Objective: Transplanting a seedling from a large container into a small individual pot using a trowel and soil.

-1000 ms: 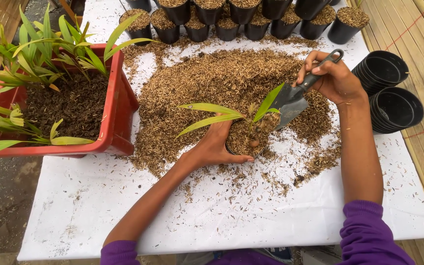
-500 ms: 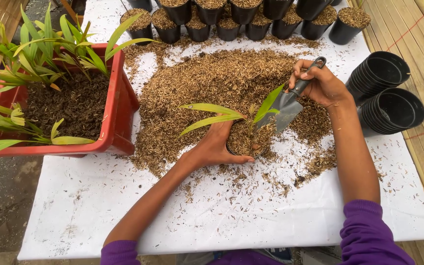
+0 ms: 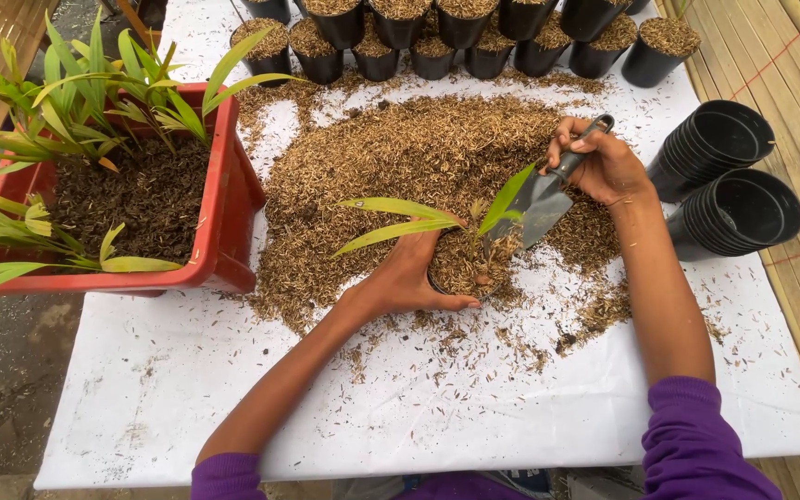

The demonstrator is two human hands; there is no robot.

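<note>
My left hand [image 3: 402, 276] wraps around a small black pot [image 3: 462, 268] filled with brown husk, with a green-leaved seedling [image 3: 418, 219] standing in it. My right hand [image 3: 601, 160] grips the dark handle of a small grey trowel [image 3: 539, 201]. The trowel's blade tips down against the pot's right rim. A broad heap of brown husk [image 3: 400, 157] lies on the white sheet [image 3: 168, 389] behind and around the pot.
A red tub [image 3: 224, 199] of dark soil with several green seedlings sits at the left. A row of filled black pots [image 3: 432, 46] lines the far edge. Two stacks of empty black pots [image 3: 729, 185] lie on their sides at the right, beside bamboo slats.
My right hand has drawn the trowel in toward the pot and lowered its blade to the rim. My left hand and the pot have stayed put.
</note>
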